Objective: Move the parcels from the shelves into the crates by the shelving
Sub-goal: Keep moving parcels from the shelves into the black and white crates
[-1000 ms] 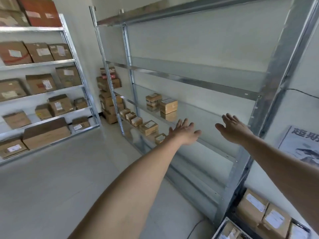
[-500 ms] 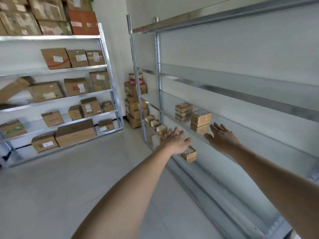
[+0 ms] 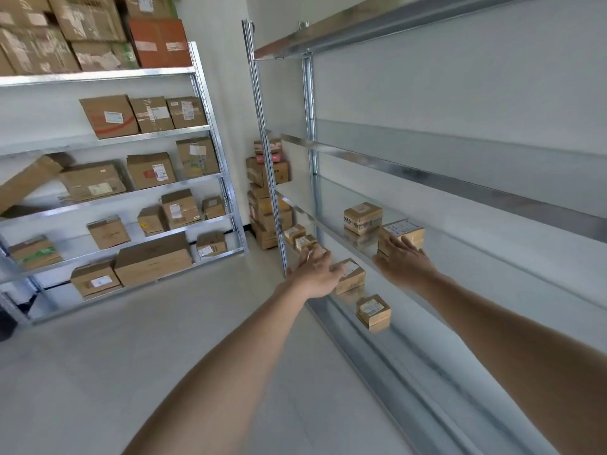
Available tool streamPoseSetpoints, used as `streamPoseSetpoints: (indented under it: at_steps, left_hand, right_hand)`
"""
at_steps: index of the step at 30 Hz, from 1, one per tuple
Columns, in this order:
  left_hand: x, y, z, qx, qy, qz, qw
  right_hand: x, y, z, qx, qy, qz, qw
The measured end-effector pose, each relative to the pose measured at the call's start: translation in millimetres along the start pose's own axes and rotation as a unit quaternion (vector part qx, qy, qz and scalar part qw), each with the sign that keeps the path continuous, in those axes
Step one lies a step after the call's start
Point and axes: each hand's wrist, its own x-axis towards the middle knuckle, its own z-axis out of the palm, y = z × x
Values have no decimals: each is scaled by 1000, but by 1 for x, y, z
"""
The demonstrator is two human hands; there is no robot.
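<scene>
Small brown cardboard parcels sit on the metal shelving [image 3: 460,188] at my right. Two are on the middle shelf: one parcel [image 3: 362,217] further back and a labelled parcel [image 3: 402,233] nearer me. My right hand [image 3: 402,262] is stretched out with straight fingers, its fingertips at the front of that nearer parcel. My left hand [image 3: 317,270] is open too, hovering in front of the lower shelf over a labelled parcel [image 3: 351,275]. Another small parcel [image 3: 373,310] lies nearer on that lower shelf. Neither hand holds anything. No crate is in view.
A second metal rack [image 3: 210,133] along the back wall carries several larger cardboard boxes. A stack of boxes [image 3: 266,205] stands in the corner behind the shelving post. More small parcels [image 3: 300,238] lie further along the lower shelf. The pale floor [image 3: 131,356] spreads out at left.
The view has swung left and closed in along the shelving; the crates at lower right have left the view. Both hands have reached forward to the small parcels.
</scene>
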Motion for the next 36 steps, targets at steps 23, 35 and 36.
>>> streamPoseSetpoints:
  at_steps: [23,35,36]
  left_hand:
    - [270,-140,-54,-11,-33,25,999]
    - [413,-202,-93,24,-74,85,993]
    - [423,-203,-93,28,-76,90,993]
  right_hand:
    - [259,-22,50,-50,-33,59,996]
    - [372,-60,69,-36,-39,138,989]
    - [382,-59,71,-35,-38,139,989]
